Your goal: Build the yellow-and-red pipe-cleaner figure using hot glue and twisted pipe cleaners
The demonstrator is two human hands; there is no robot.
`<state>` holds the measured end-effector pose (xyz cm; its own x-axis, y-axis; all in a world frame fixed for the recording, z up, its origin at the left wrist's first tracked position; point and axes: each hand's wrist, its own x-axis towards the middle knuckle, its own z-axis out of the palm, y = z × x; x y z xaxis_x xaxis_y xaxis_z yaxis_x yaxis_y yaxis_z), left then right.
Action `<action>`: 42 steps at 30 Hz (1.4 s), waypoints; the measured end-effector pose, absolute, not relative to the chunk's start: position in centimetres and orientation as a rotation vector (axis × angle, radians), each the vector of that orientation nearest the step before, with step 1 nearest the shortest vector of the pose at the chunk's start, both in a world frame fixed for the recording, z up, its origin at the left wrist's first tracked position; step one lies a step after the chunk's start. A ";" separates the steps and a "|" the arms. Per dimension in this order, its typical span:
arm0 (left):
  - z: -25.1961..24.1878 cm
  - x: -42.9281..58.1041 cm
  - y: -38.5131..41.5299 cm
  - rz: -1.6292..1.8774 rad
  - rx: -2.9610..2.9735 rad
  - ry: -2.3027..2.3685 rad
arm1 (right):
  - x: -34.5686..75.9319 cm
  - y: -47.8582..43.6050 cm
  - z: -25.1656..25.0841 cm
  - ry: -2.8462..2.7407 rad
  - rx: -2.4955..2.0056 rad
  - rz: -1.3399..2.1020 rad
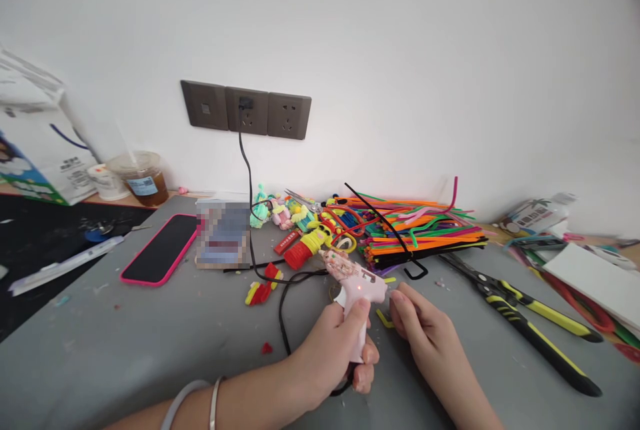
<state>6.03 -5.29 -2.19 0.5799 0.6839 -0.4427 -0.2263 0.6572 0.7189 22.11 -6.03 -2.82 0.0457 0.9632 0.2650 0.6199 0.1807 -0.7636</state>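
My left hand [333,350] is wrapped round the grip of a pink hot glue gun [357,283], whose nozzle points away to the left over the grey table [150,350]. Just to the right of the gun, my right hand [425,333] rests on the table with its fingers curled together. I cannot see whether they hold anything. A short bent yellow pipe-cleaner piece [384,319] lies between the two hands. The gun's black cable [283,310] loops past my left hand and runs up to the wall socket [245,110].
A pile of coloured pipe cleaners [425,230] lies behind the gun, with small pipe-cleaner figures [280,213] to its left. Yellow-handled pliers [525,310] lie at the right. A pink-cased phone [160,250], a drink cup [143,178] and a carton [35,143] are at the left.
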 end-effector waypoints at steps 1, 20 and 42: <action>-2.2 6.0 -5.3 0.579 0.658 0.782 | 22.1 -6.0 -2.8 -1.667 -1.526 0.541; -2.3 6.0 -5.3 0.582 0.673 0.776 | 21.9 -5.9 -2.6 -1.636 -1.509 0.617; -1.4 5.4 -5.0 0.591 0.547 0.583 | 21.0 -6.5 -2.3 -1.454 -1.291 0.643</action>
<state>5.38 -4.99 -1.39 0.6825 0.6454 -0.3431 -0.3518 0.7015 0.6197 21.02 -6.45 -2.31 0.1208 0.9320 0.3417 0.3741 0.2761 -0.8853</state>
